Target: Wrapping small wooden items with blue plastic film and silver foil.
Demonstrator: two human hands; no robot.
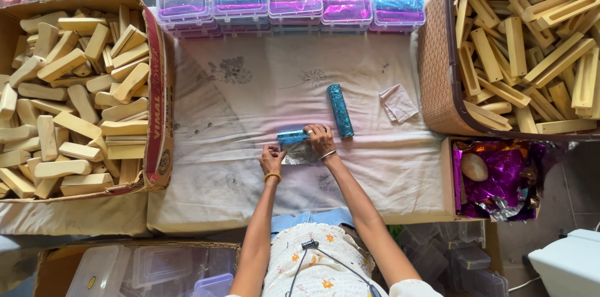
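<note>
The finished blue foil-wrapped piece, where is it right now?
In the head view the blue foil-wrapped piece lies on the white cloth, just beyond the right hand, with a small folded grey cloth to its right.

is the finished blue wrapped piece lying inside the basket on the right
No, the blue wrapped piece lies on the cloth, beside the basket.

There is one view only, from a camera on the person's head, looking almost straight down from well above the cloth-covered table. The person's body sits at the near edge, plastic boxes line the far edge, and crates fill both sides.
</note>
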